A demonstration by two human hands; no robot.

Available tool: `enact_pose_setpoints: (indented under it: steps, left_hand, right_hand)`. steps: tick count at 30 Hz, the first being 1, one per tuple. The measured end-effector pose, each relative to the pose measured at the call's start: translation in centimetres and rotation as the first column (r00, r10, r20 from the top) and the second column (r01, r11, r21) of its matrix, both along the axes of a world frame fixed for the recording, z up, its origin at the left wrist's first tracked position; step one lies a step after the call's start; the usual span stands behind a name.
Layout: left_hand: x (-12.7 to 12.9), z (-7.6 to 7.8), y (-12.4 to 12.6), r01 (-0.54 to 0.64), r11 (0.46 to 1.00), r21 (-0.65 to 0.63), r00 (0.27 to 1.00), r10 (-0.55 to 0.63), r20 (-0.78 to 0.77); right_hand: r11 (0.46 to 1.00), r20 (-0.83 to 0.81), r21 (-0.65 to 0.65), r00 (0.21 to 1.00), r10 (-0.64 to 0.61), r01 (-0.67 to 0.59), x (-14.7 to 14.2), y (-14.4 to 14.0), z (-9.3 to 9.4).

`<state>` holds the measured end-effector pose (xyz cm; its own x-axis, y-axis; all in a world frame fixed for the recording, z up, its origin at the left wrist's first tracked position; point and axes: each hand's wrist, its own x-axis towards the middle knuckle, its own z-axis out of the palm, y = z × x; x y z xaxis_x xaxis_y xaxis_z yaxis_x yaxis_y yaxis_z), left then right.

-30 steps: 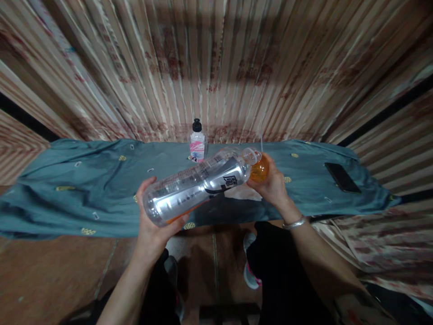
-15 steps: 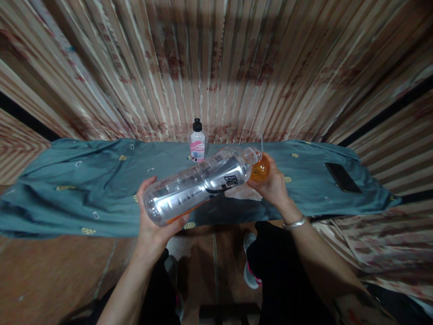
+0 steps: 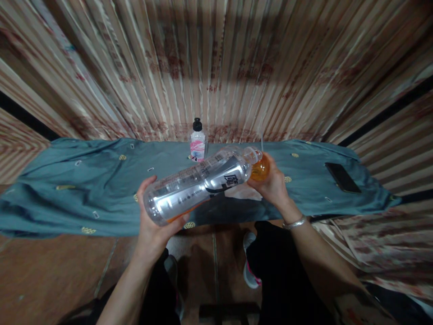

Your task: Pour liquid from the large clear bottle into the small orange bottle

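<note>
A large clear plastic bottle (image 3: 199,185) with a silver label and dark lettering is tilted, its neck up to the right. My left hand (image 3: 155,230) is wrapped round its base. In my right hand (image 3: 274,183) is a small rounded, see-through orange container (image 3: 261,168), right by the mouth of the bottle. Whether the two touch I cannot tell. A thin pale stick or straw (image 3: 262,142) shows just above the orange container. Under the bottle's neck lies something pale and flat, like a tissue (image 3: 241,192), partly hidden.
A small bottle with a black cap and pink label (image 3: 197,144) stands at the back of the cloth-covered table (image 3: 101,180). A dark phone (image 3: 342,177) lies on the right. Behind hangs a striped curtain (image 3: 216,67), with dark bars at both sides.
The clear bottle has turned very slightly about its length, shifting its lettering a little. Both hands stay in nearly the same place.
</note>
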<state>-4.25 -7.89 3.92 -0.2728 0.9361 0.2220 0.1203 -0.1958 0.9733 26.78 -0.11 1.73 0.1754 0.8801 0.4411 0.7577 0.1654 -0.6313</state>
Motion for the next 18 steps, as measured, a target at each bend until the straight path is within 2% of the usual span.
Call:
enact_pose_setpoints:
  steps: [3, 7, 12, 18]
  left_hand:
    - [-0.13, -0.25, -0.03, -0.009, 1.0, 0.025, 1.0, 0.009, -0.006]
    - [-0.45, -0.42, -0.08, 0.035, 0.999, 0.026, 0.999, -0.034, -0.032]
    - [-0.78, -0.46, 0.08, 0.057, 0.998, 0.04, 0.996, -0.055, -0.069]
    - [-0.33, 0.0, -0.02, 0.043, 0.999, 0.032, 0.999, -0.043, -0.015]
  right_hand:
    - [1.0, 0.007, -0.015, 1.0, -0.007, 0.007, -0.01, 0.0, 0.15]
    - [0.999, 0.008, -0.036, 1.0, -0.01, 0.01, 0.12, -0.02, 0.18]
    - [1.0, 0.006, -0.011, 1.0, -0.017, 0.017, 0.15, 0.02, -0.06]
    - [1.0, -0.011, -0.01, 1.0, 0.0, 0.0, -0.07, -0.04, 0.08]
